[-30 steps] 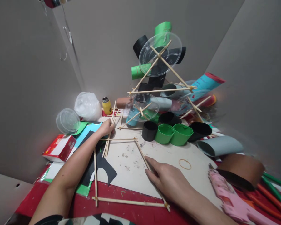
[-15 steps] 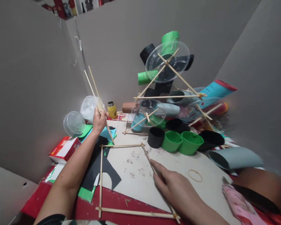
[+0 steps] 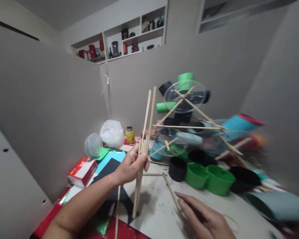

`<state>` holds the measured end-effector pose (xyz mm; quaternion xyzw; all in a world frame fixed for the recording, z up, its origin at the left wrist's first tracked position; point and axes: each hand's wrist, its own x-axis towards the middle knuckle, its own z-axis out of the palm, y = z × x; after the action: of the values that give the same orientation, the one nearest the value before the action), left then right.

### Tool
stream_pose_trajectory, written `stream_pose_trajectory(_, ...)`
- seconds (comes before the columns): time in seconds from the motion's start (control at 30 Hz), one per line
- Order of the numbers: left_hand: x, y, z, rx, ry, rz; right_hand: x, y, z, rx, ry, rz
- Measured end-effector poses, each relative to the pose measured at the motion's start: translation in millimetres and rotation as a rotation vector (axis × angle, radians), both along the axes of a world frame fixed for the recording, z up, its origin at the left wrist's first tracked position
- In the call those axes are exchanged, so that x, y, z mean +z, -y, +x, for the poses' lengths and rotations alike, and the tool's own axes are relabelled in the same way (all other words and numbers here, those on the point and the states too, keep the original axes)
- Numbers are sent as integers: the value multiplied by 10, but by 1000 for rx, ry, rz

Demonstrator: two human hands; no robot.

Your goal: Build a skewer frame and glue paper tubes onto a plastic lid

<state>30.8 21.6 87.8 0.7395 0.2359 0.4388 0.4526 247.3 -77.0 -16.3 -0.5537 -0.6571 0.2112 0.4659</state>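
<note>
Where the left hand (image 3: pixel 131 166) grips: fingers closed round a bundle of wooden sticks (image 3: pixel 138 194), about halfway up its length.
How the bundle stands: nearly upright, its top leaning a little to the right; the lower ends rest on the pale work board (image 3: pixel 161 212) and the upper ends reach up in front of the grey partition.
How the right hand (image 3: pixel 205 220) lies: open and flat, palm down on the board, fingers stretched out, fingertips at the right-hand stick of the stick frame (image 3: pixel 170 193).
Frame: flat on the board; the bundle's foot stands between its left and right sticks, and its far stick passes behind the bundle.
Behind the frame: a black paper ring (image 3: pixel 177 168) and two green cups (image 3: pixel 196 175) in a row, touching.
Further back: a stick tower (image 3: pixel 201 116) carrying a clear plastic lid (image 3: pixel 184 96) and paper tubes.
Left side: a red box (image 3: pixel 82 171), a clear tub (image 3: pixel 93 145), a white plastic bag (image 3: pixel 112 132) and a yellow bottle (image 3: pixel 130 134).
</note>
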Motion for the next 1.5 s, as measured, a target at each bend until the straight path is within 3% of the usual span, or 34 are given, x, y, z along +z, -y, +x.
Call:
stream_pose_trajectory(0.17,-180,496,93,-473,-308,-373,317,131,-113,126,-600,-123)
stream_pose_trajectory(0.23,-250,612,142,-583,-381,-467,368,123,-110,163,-824,-137)
stream_pose_trajectory(0.33,-373,714,198,-655,-434,-576,407,91,-99,101,-976,-161)
stream_pose_trajectory(0.43,-524,745,202,-638,-440,-603,433,75,-57,10,-1006,-174)
stream_pose_trajectory(0.57,-643,694,127,-559,-465,-642,470,44,149,-114,-1078,-65)
stream_pose_trajectory(0.7,-530,588,66,-294,-267,-557,537,18,298,-115,-1150,13)
stream_pose_trajectory(0.77,-429,522,87,-152,-137,-509,561,55,242,-53,-1103,33)
stream_pose_trajectory(0.83,-341,459,160,-89,-37,-521,563,116,111,22,-1029,-14)
stream_pose_trajectory(0.97,-230,414,441,-118,86,-581,505,215,-168,149,-874,-271)
stream_pose_trajectory(1.07,-176,426,678,-124,129,-609,449,218,-239,215,-753,-356)
stream_pose_trajectory(1.2,-165,391,901,-85,105,-561,444,180,-191,243,-752,-341)
stream_pose_trajectory(1.37,-288,316,1011,-81,112,-509,469,182,-207,210,-594,-330)
stream_pose_trajectory(1.5,-336,297,950,-103,118,-595,447,182,-216,135,-734,-355)
